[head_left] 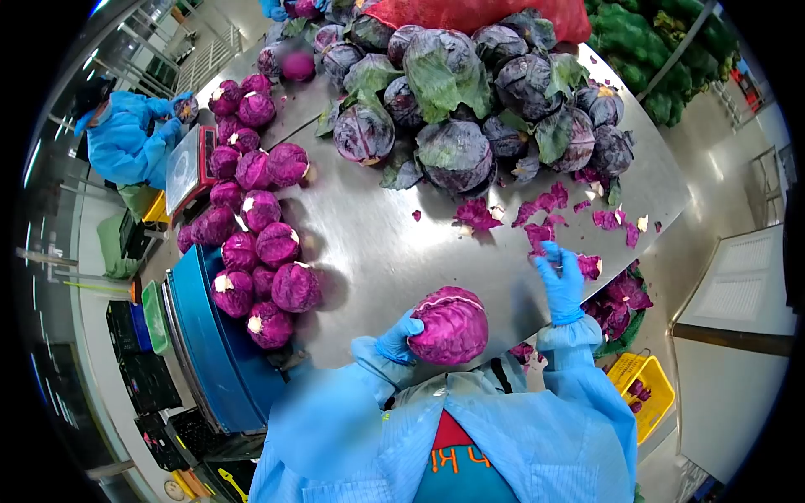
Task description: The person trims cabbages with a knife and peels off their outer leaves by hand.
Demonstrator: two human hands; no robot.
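Observation:
My left hand (396, 340), in a blue glove, grips a peeled red cabbage (451, 325) from its left side, just above the table's near edge. The cabbage is bright purple with a pale vein across its top. To the right, my right hand (560, 282), also gloved, is raised with its fingers partly bent and apart. I see nothing held in it. Torn purple cabbage leaves (542, 205) lie just beyond its fingertips, and another leaf scrap (589, 267) is beside it.
Unpeeled red cabbages (457, 155) pile up at the back of the metal table (377, 239). Peeled ones (296, 287) line the left side near a scale (186, 168) and blue tub (214, 344). A yellow crate (650, 394) stands lower right. Another person (130, 138) works at far left.

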